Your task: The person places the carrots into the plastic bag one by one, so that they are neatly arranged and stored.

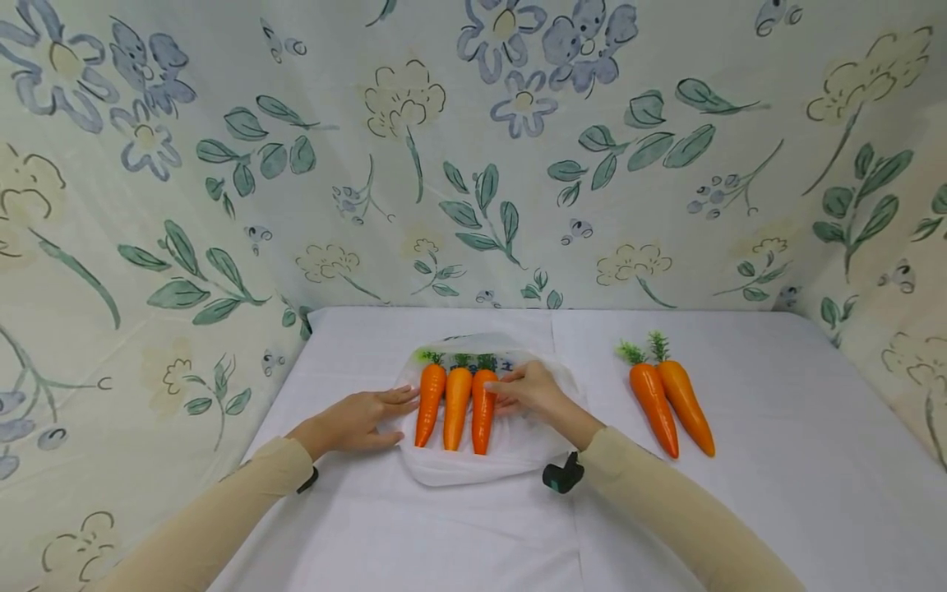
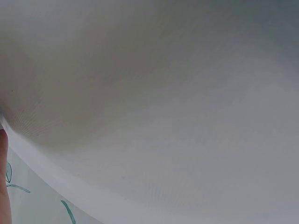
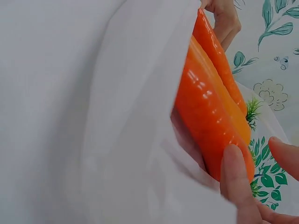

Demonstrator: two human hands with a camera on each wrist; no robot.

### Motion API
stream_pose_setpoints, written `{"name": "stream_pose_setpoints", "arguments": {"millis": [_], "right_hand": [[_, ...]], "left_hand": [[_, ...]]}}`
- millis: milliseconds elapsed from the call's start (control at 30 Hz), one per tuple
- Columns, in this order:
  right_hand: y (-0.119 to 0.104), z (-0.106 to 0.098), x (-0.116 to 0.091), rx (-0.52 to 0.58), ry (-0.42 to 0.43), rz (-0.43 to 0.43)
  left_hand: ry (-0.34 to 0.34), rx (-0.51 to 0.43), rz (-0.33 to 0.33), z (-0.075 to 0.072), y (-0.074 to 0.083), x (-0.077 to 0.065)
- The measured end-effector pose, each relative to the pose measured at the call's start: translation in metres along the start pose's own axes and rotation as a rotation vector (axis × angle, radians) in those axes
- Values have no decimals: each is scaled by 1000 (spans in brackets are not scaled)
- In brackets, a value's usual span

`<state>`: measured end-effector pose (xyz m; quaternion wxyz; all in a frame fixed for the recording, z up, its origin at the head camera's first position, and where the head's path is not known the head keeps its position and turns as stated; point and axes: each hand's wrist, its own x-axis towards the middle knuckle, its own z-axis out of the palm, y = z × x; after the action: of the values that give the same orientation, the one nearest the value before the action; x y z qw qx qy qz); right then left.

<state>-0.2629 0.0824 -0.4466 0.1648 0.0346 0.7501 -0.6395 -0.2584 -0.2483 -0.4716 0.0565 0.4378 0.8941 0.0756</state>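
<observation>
Three toy carrots lie side by side on a white plastic bag: a left carrot, a middle carrot and a right carrot. Their green tops point away from me. Their lower tips are cut off from sight at a fold of the bag. My left hand rests on the bag's left side, its fingertips against the left carrot. My right hand touches the right carrot; in the right wrist view, one digit rests on the carrot while another stands apart. White material fills most of the left wrist view.
Two more carrots, one red-orange and one lighter orange, lie together to the right on the white-covered table. A floral curtain hangs behind the table and along its sides.
</observation>
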Motion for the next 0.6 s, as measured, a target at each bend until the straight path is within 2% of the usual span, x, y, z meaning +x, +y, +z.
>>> {"name": "stream_pose_setpoints", "arguments": {"millis": [300,600], "right_hand": [[-5,-9,-11,-11,-97,-73],[-8,-25,-22,83,-189,-140]], "left_hand": [[6,2,9,1,-2,1],[-8,-1,-7,2,-3,1]]}}
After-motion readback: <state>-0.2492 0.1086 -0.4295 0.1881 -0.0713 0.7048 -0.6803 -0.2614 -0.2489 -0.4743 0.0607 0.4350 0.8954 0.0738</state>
